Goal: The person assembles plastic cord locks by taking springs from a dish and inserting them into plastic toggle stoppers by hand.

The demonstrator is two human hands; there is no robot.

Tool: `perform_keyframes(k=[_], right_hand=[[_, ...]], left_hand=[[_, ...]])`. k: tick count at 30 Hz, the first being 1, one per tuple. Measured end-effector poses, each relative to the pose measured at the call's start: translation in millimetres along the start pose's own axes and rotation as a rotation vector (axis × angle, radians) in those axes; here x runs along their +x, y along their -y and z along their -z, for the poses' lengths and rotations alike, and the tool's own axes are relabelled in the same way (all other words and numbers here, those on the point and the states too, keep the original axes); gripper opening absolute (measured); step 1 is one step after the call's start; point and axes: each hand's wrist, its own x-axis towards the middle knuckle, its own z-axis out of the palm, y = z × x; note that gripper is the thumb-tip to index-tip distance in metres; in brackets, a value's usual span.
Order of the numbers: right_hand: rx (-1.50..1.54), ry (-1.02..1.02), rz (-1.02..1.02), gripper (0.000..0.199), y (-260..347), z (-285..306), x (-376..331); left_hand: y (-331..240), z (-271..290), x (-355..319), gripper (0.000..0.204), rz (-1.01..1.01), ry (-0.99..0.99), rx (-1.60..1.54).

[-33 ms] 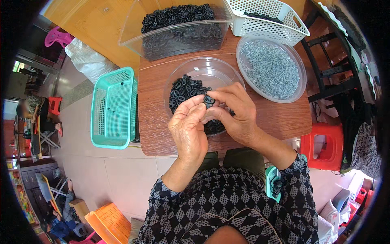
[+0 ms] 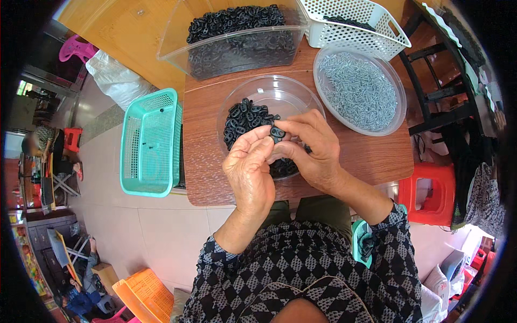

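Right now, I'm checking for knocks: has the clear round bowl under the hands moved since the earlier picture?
No. Against the brown table, the clear round bowl shows no visible shift in any direction.

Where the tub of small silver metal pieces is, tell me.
In the head view, the tub sits on the wooden table at its far right corner, right of the clear round bowl and just in front of the white perforated basket.

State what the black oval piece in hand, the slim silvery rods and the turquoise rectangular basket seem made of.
Black oval piece: probably satin plastic, perhaps rubber, from soft highlights.
Slim silvery rods: likely shiny metal, given bright glints.
Turquoise rectangular basket: apparently smooth plastic, from its moulded lattice.
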Motion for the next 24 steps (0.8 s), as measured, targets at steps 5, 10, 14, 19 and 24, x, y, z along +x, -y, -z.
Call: perform_keyframes(k=[5,10,14,19,24], right_hand=[[0.016,0.011,0.012,0.032,0,2,-2],[0.098,0.019,-0.084,0.032,-4,3,-9],[0.046,0.016,-0.024,0.031,-3,3,-8],[-0.001,0.029,0.015,0.031,0,4,-6],[0.005,-0.009,0.020,0.030,3,1,-9]], left_hand=[[-2,3,-2,0.020,-0.087,0.076,0.117],[-7,-7,-3,0.022,-0.040,0.095,0.176],[-1,3,-1,0.021,-0.080,0.101,0.237],[0,8,0,0.022,-0.131,0.130,0.276],[0,-1,-6,0.025,-0.150,0.123,0.243]])
